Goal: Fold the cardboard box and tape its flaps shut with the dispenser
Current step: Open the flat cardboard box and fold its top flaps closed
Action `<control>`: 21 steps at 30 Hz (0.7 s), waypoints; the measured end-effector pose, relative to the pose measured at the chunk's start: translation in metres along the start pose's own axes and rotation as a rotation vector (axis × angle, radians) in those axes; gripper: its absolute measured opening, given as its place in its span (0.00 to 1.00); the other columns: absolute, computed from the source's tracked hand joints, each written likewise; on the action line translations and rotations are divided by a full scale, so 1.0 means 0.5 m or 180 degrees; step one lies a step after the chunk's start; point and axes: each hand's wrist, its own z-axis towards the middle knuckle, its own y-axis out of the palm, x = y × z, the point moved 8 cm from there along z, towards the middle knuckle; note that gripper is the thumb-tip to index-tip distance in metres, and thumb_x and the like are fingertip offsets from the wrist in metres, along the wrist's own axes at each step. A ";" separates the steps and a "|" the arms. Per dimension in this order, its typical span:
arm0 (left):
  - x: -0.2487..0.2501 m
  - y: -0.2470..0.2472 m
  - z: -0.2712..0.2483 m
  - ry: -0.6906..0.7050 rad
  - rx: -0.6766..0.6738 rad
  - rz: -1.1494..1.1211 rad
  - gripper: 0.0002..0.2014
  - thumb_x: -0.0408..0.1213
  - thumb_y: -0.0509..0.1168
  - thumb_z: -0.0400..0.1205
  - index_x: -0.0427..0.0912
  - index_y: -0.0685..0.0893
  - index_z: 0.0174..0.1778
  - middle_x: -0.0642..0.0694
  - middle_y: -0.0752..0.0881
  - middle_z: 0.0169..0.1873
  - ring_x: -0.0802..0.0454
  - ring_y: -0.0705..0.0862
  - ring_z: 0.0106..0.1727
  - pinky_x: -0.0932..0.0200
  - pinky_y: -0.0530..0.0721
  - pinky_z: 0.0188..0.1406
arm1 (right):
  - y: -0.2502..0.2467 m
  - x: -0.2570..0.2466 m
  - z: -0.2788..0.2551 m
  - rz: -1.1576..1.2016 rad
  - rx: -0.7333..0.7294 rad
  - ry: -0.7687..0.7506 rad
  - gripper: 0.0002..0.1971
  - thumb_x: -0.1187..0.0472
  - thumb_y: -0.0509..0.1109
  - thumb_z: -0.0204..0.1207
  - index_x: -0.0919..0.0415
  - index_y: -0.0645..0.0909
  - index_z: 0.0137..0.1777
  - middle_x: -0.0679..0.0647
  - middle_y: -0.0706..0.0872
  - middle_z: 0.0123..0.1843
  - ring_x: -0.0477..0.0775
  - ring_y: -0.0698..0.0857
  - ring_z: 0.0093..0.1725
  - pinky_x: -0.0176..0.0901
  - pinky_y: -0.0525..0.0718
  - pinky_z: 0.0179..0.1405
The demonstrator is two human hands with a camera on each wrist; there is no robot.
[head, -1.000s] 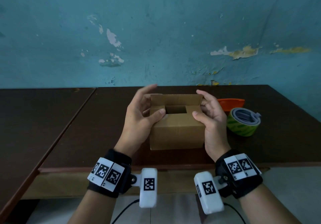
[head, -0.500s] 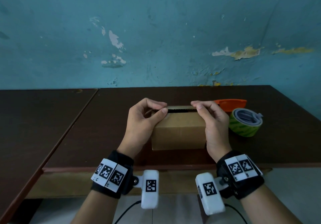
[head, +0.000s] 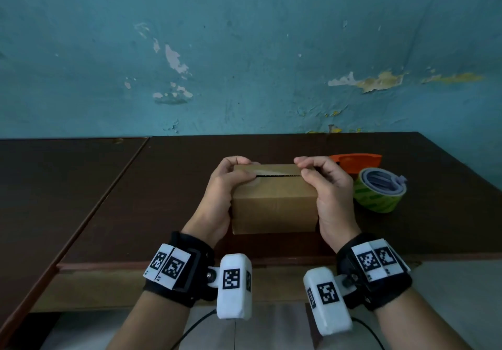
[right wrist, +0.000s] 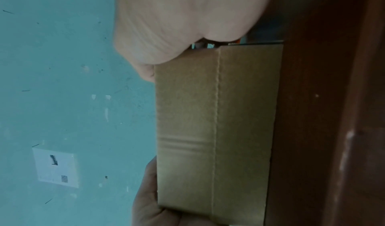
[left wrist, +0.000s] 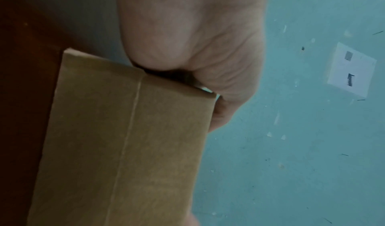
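Note:
A small brown cardboard box [head: 274,208] stands on the dark wooden table [head: 163,200], its two top flaps folded down with a thin dark seam between them. My left hand [head: 231,178] grips the box's left end, thumb on the near flap and fingers curled over the far flap. My right hand [head: 317,175] grips the right end the same way. The wrist views show the box [left wrist: 125,139] [right wrist: 214,127] side with each palm pressed against it. An orange tape dispenser [head: 355,160] and a green tape roll [head: 379,189] lie to the right of the box.
A second dark table [head: 54,186] adjoins on the left with a seam between them. The peeling teal wall [head: 244,50] rises behind. The table's front edge [head: 271,261] runs just above my wrists. A white paper [left wrist: 352,69] is stuck on the wall.
The top flaps, open a second ago with the inside visible, are now folded flat. Both hands moved from the box sides up onto the flaps and curled over them.

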 end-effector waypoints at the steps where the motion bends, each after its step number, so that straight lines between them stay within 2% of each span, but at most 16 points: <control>1: -0.002 0.000 0.000 -0.0093 -0.0007 0.0017 0.08 0.30 0.68 0.83 0.44 0.84 0.56 0.43 0.92 0.56 0.48 0.89 0.49 0.55 0.88 0.40 | 0.001 0.000 0.001 -0.0022 -0.0026 0.0014 0.08 0.75 0.70 0.78 0.64 0.88 0.47 0.55 0.93 0.52 0.50 0.90 0.59 0.35 0.84 0.58; 4: -0.006 -0.002 0.000 -0.0194 -0.0063 0.0153 0.11 0.38 0.72 0.77 0.45 0.88 0.55 0.43 0.91 0.51 0.47 0.88 0.48 0.53 0.85 0.41 | 0.002 -0.002 0.002 -0.0068 -0.0063 0.0036 0.09 0.75 0.70 0.78 0.63 0.88 0.47 0.55 0.93 0.53 0.49 0.90 0.59 0.35 0.84 0.58; 7: -0.012 0.001 -0.007 -0.0227 -0.0045 0.0176 0.20 0.44 0.72 0.76 0.40 0.87 0.62 0.41 0.91 0.53 0.45 0.90 0.50 0.51 0.87 0.44 | 0.003 -0.005 0.003 -0.0091 -0.0063 0.0033 0.10 0.77 0.69 0.77 0.62 0.88 0.46 0.56 0.93 0.52 0.50 0.90 0.58 0.34 0.84 0.56; 10: -0.014 0.001 -0.012 -0.0259 0.0041 0.0272 0.17 0.41 0.70 0.83 0.39 0.85 0.66 0.39 0.91 0.54 0.45 0.90 0.50 0.52 0.88 0.42 | 0.005 -0.007 0.001 -0.0119 -0.0043 0.0034 0.11 0.76 0.69 0.77 0.61 0.88 0.46 0.55 0.93 0.52 0.48 0.90 0.57 0.32 0.84 0.54; 14: -0.004 0.003 -0.008 -0.0278 0.0016 0.0458 0.16 0.37 0.68 0.84 0.38 0.84 0.67 0.40 0.90 0.54 0.44 0.88 0.49 0.53 0.87 0.39 | 0.007 -0.002 -0.007 -0.0249 0.0014 0.0031 0.08 0.72 0.70 0.80 0.60 0.88 0.51 0.53 0.92 0.54 0.44 0.88 0.56 0.30 0.82 0.54; 16: -0.001 0.004 -0.006 -0.0279 0.0023 0.0541 0.15 0.35 0.68 0.83 0.37 0.85 0.65 0.40 0.90 0.53 0.44 0.88 0.50 0.53 0.86 0.39 | 0.007 0.007 -0.009 -0.0223 -0.0018 0.0143 0.07 0.69 0.72 0.79 0.58 0.88 0.52 0.54 0.92 0.55 0.48 0.88 0.56 0.34 0.84 0.55; 18: -0.002 0.003 -0.004 -0.0316 0.0032 0.0627 0.14 0.35 0.68 0.82 0.38 0.86 0.63 0.40 0.90 0.52 0.44 0.88 0.49 0.53 0.85 0.38 | 0.007 0.013 -0.007 -0.0203 -0.0075 0.0262 0.07 0.67 0.73 0.77 0.57 0.87 0.52 0.54 0.92 0.56 0.52 0.89 0.58 0.44 0.85 0.59; 21: -0.002 0.001 0.000 -0.0358 0.0036 0.0710 0.10 0.34 0.68 0.80 0.43 0.86 0.56 0.39 0.89 0.53 0.42 0.87 0.50 0.51 0.83 0.40 | 0.011 0.012 -0.001 -0.0175 -0.0166 0.0348 0.09 0.72 0.71 0.76 0.57 0.85 0.49 0.54 0.92 0.55 0.53 0.90 0.58 0.46 0.85 0.58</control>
